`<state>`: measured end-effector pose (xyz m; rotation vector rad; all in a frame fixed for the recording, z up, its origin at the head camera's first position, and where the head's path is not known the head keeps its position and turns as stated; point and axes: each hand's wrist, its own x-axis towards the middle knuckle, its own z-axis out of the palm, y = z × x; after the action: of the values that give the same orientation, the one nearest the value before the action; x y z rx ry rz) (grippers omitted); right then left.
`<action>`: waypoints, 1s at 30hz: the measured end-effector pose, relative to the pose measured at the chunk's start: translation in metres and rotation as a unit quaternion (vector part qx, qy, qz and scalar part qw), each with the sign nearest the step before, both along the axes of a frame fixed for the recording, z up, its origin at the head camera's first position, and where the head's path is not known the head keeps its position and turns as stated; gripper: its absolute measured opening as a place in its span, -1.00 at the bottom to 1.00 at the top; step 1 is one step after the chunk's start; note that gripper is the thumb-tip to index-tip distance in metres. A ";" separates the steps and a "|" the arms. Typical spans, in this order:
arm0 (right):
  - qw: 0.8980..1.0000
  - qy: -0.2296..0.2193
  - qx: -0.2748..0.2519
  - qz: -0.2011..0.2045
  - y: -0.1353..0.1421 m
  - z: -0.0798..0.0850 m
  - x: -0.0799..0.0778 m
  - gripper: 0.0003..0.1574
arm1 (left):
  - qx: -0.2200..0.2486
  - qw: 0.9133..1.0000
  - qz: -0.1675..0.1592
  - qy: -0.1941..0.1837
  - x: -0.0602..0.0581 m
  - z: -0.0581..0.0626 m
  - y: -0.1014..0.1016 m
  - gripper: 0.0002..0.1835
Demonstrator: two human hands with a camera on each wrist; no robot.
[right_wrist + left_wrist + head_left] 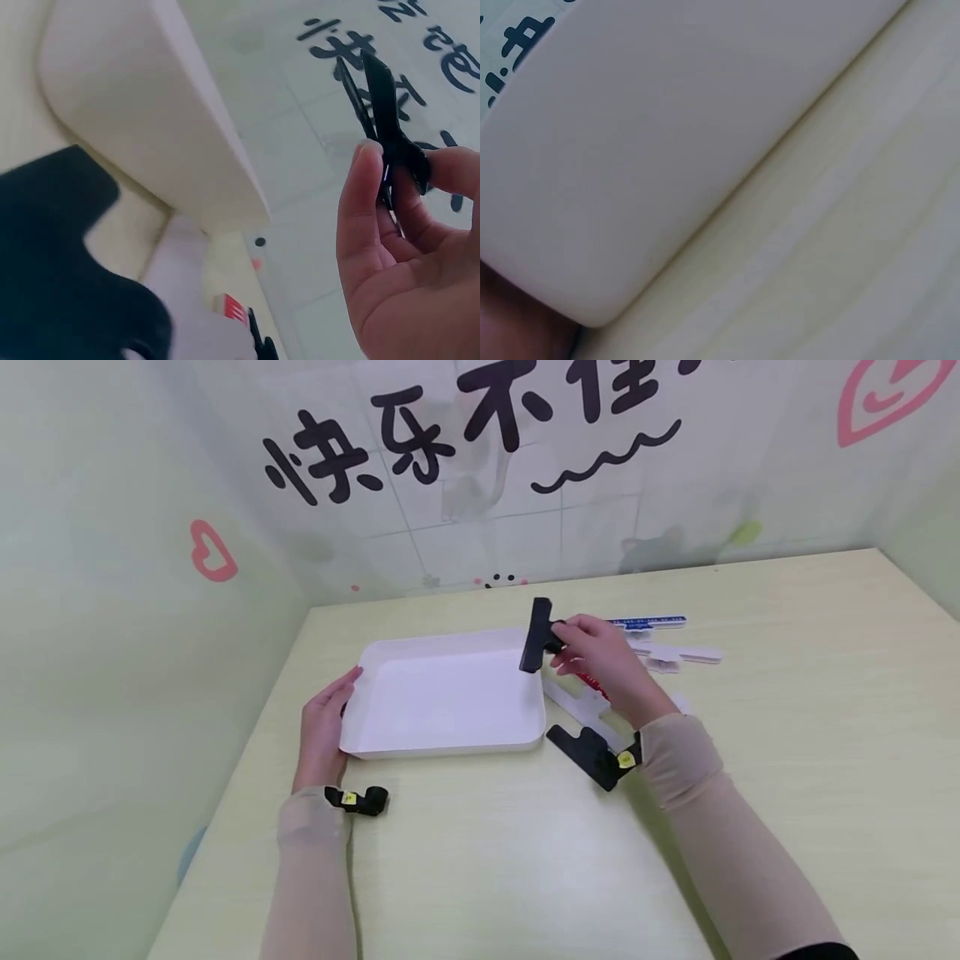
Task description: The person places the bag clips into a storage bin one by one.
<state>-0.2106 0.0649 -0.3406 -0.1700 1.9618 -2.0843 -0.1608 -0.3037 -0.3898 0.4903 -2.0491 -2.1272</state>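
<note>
My right hand [603, 664] pinches a black plastic clip [536, 635] between thumb and fingers, raised over the tray's right edge. Seen from the right wrist, the two flat jaws of that clip stand slightly apart. A white rectangular tray [450, 693] lies on the table with a bare inside. Against its left wall rests my left hand [322, 727], fingers stretched along the outer side. A second black clip [585, 753] lies beside the tray's front right corner, partly under the right wrist camera.
Right of the tray, partly hidden by my right hand, lie several more flat clips: a blue one [648, 622], white ones [686, 653] and a red piece [594, 683]. Behind the table [810, 693] hangs a printed wall sheet [525, 518].
</note>
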 end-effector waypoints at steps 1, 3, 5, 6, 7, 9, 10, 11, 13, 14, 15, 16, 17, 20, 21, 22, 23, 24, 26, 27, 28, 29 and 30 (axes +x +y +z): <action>1.000 -0.001 0.002 0.006 -0.004 -0.002 0.001 -0.60 | -0.001 1.000 -0.001 0.002 0.000 0.000 -0.001 -0.67; 1.000 -0.005 0.012 0.020 -0.013 -0.004 0.003 -0.63 | -0.005 1.000 -0.001 0.004 0.001 -0.001 -0.003 -0.66; 0.999 -0.008 0.022 0.034 -0.021 -0.005 0.004 -0.65 | -0.005 1.000 -0.001 0.004 0.002 -0.002 -0.004 -0.66; 0.999 -0.007 0.031 0.040 -0.025 -0.006 0.006 -0.65 | -0.005 1.000 -0.001 0.005 0.002 -0.002 -0.005 -0.66; 0.998 -0.006 0.040 0.046 -0.028 -0.007 0.007 -0.65 | -0.005 1.000 -0.001 0.005 0.002 -0.002 -0.005 -0.66; 0.997 -0.004 0.058 0.057 -0.034 -0.009 0.009 -0.66 | -0.010 1.000 -0.003 0.006 0.001 -0.003 -0.005 -0.66; 0.995 -0.002 0.072 0.063 -0.037 -0.010 0.010 -0.68 | -0.010 1.000 -0.004 0.006 0.000 -0.003 -0.005 -0.66; 0.994 0.000 0.088 0.068 -0.039 -0.011 0.011 -0.70 | -0.010 1.000 -0.005 0.007 -0.001 -0.003 -0.004 -0.66; 0.989 0.009 0.122 0.078 -0.043 -0.014 0.012 -0.75 | -0.012 1.000 -0.008 0.006 -0.002 -0.003 -0.004 -0.66; 0.987 0.017 0.138 0.084 -0.045 -0.015 0.012 -0.77 | -0.012 1.000 -0.008 0.007 -0.003 -0.002 -0.003 -0.66; 0.984 0.027 0.156 0.087 -0.046 -0.016 0.013 -0.79 | -0.015 1.000 -0.008 0.008 -0.003 -0.002 -0.003 -0.66; 0.980 0.036 0.172 0.090 -0.047 -0.016 0.013 -0.80 | -0.017 1.000 -0.007 0.009 -0.004 -0.001 -0.002 -0.66; 0.977 0.043 0.185 0.092 -0.048 -0.016 0.013 -0.81 | -0.019 1.000 -0.007 0.009 -0.004 -0.001 -0.002 -0.67; 0.968 0.064 0.222 0.100 -0.050 -0.016 0.014 -0.82 | -0.022 1.000 -0.002 0.012 -0.006 0.000 -0.001 -0.67; 0.964 0.069 0.234 0.104 -0.051 -0.016 0.015 -0.83 | -0.024 1.000 0.001 0.012 -0.006 0.000 -0.001 -0.67; 0.960 0.076 0.247 0.108 -0.051 -0.016 0.015 -0.83 | -0.022 1.000 0.002 0.010 -0.006 0.000 -0.001 -0.67; 0.955 0.082 0.261 0.112 -0.051 -0.016 0.016 -0.83 | -0.021 1.000 0.005 0.008 -0.006 0.000 -0.001 -0.68; 0.949 0.092 0.277 0.116 -0.052 -0.016 0.016 -0.83 | -0.019 1.000 0.006 0.008 -0.006 0.000 -0.002 -0.68; 0.936 0.114 0.310 0.125 -0.052 -0.017 0.017 -0.84 | -0.018 1.000 0.005 0.006 -0.005 -0.001 -0.002 -0.68; 0.927 0.129 0.327 0.129 -0.053 -0.017 0.017 -0.84 | -0.017 1.000 0.004 0.007 -0.005 -0.001 -0.002 -0.68; 0.918 0.143 0.345 0.134 -0.053 -0.018 0.017 -0.84 | -0.016 1.000 0.003 0.007 -0.005 -0.002 -0.002 -0.68; 0.908 0.156 0.363 0.137 -0.053 -0.019 0.017 -0.84 | -0.016 1.000 0.002 0.007 -0.005 -0.002 -0.002 -0.68; 0.899 0.170 0.379 0.142 -0.053 -0.019 0.018 -0.84 | -0.014 1.000 0.000 0.008 -0.005 -0.003 -0.002 -0.68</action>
<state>-0.1930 0.0114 -0.3595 -0.6377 2.6026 -1.0480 -0.1660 -0.3056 -0.3926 0.4693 -2.0678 -2.0910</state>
